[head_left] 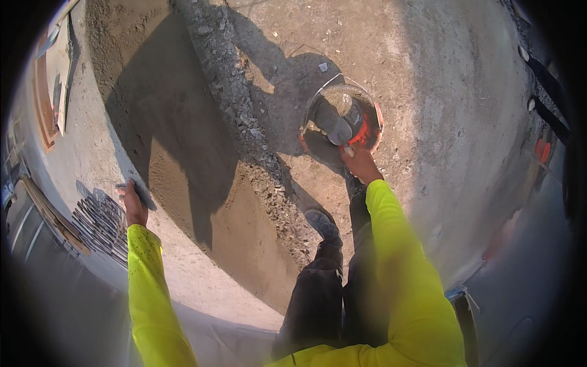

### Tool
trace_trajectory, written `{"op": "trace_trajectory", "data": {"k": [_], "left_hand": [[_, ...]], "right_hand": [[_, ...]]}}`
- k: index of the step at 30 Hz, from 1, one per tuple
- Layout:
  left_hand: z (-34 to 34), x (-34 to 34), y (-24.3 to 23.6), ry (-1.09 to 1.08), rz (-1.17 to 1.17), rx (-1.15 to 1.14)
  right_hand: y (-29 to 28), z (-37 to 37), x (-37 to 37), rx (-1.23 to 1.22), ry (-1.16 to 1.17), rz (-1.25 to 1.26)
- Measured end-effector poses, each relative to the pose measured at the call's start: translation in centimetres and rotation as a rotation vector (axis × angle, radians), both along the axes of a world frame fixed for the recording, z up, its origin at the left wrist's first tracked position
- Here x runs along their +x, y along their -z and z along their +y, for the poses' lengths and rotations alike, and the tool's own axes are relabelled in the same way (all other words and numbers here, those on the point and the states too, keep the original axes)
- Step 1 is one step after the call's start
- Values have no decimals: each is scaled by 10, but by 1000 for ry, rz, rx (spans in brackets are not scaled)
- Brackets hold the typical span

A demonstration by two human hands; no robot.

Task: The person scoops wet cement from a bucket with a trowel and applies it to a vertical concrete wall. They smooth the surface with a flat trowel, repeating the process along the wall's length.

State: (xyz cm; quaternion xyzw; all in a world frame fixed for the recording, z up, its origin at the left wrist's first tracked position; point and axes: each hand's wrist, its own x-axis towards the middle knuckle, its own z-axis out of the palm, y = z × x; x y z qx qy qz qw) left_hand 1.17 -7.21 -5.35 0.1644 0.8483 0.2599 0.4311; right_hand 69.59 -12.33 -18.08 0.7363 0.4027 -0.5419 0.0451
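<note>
Your right hand (362,165) is closed tight in a fist on the near end of a grey tool (332,124) that looks like a trowel. The tool's wide, round part sits inside the bucket (379,116), which has red on its inside wall and a thin wire handle (350,78). The bucket stands on the dusty ground (391,67), out in front of your feet. Your left hand (134,208) is off to the left, at the pale top of the low wall (195,263). Its fingers are bent, and there may be something small and grey at their tips, but the hand is too small in view to tell what it has hold of. Smooth brown-grey mud (251,244) covers the wall's side, and a big dark shadow lies over part of it. Broken bits of stone (244,116) run along the bottom of the wall. Near your left hand is a pile of thin dark rods (101,223), with some boards (46,98) farther up. At the far right you can see another person's dark legs (547,76).
</note>
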Motion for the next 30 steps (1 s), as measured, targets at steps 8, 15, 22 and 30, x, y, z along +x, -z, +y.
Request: {"op": "trace_trajectory", "data": {"k": [8,15,22,30], "left_hand": [[6,-18,-44,46,377,-192],[47,4,-95,78,369,-309],[96,-7,-110,161,292,-389],[80,-24,-95,145,300,-408]], "right_hand": [[-112,-10,-54,233,195,175],[-198,168,-160,478,894,519],[-133,351,-351,1007,714,-70],[-188,201,-367,435,257,574]]}}
